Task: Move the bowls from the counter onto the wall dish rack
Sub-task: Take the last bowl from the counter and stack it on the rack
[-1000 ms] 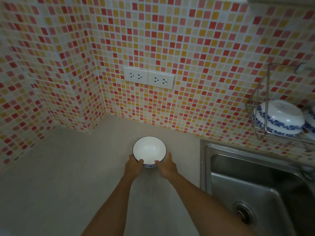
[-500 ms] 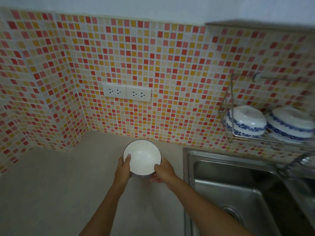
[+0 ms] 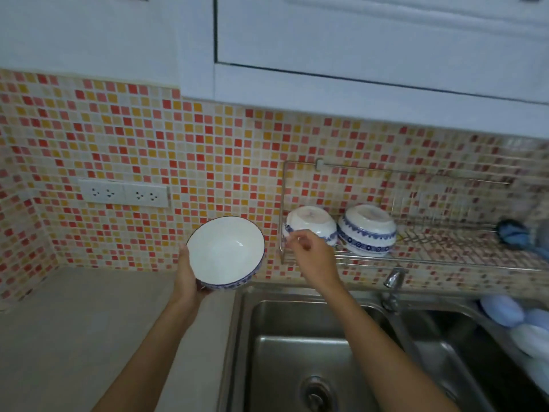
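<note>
Left hand [image 3: 187, 278] cups the bowl [image 3: 225, 253] above the table edge; right hand [image 3: 312, 254] loose, empty, at the wall dish rack [image 3: 430, 257]. I'd invert it beside the racked bowls [image 3: 367, 230].

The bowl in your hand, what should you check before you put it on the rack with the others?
1. Held bowl gripped by the left hand: ok, fingers under its side.
2. Right hand free to help: not ok, it reaches to the left racked bowl.
3. Wall dish rack has room: ok, bare wire right of the second racked bowl.
4. Held bowl turned upside down like the others: not ok, opening faces up.
5. Rack firmly fixed: cannot tell.
</note>
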`<state>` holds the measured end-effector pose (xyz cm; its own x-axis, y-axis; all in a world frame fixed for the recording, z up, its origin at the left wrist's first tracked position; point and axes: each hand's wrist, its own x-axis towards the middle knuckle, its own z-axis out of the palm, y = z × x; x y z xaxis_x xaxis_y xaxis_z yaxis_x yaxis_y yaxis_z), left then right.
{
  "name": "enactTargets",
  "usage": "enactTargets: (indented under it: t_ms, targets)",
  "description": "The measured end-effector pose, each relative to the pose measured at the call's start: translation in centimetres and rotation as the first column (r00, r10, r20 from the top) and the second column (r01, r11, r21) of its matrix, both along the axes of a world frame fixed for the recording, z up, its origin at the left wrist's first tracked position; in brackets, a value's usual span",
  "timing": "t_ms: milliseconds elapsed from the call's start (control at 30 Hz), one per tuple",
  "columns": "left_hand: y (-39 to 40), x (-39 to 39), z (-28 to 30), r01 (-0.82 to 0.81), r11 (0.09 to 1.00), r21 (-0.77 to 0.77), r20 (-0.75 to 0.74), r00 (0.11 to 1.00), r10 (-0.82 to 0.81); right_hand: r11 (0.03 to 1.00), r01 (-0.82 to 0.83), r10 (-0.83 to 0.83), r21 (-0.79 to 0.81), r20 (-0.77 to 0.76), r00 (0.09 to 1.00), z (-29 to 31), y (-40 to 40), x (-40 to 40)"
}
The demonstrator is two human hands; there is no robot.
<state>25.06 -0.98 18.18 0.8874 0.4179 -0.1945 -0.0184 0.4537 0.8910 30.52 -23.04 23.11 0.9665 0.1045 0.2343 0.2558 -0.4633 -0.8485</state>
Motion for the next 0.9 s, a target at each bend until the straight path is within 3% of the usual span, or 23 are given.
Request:
enactTargets:
  t_ms: [100,167,400,700,833,900]
  targets:
    - [-3.6,0.8,2.0,-0.013,0.998,0.056,0.049,0.999,0.010,0.980,0.195,-0.187,-0.028,0.171,0.967,0.3,-6.3,2.1]
    - [-5.8,1.3,3.2,-0.014,0.995,0.097,0.074,0.997,0.006,0.965,0.244,-0.213,-0.096,0.252,0.944,-0.4,-9.6,3.0]
    - [-12.4,4.8,8.4,-0.049,0.945,0.323,0.114,0.993,0.012,0.836,0.243,-0.028,-0.491,0.405,0.914,-4.7,-16.2,5.9]
    - [-16.6,9.0,12.7,-0.075,0.835,0.545,0.206,0.978,-0.046,0.801,0.330,0.019,-0.499,0.573,0.819,-5.9,-16.7,6.5]
    - [-18.3,10.1,14.0,-0.209,0.748,0.630,0.345,0.938,-0.029,0.809,0.345,0.034,-0.477,0.623,0.781,-6.6,-16.6,7.3]
    - [-18.7,10.8,14.0,-0.311,0.643,0.700,0.429,0.903,-0.030,0.817,0.351,0.042,-0.458,0.654,0.756,-6.8,-16.7,7.6]
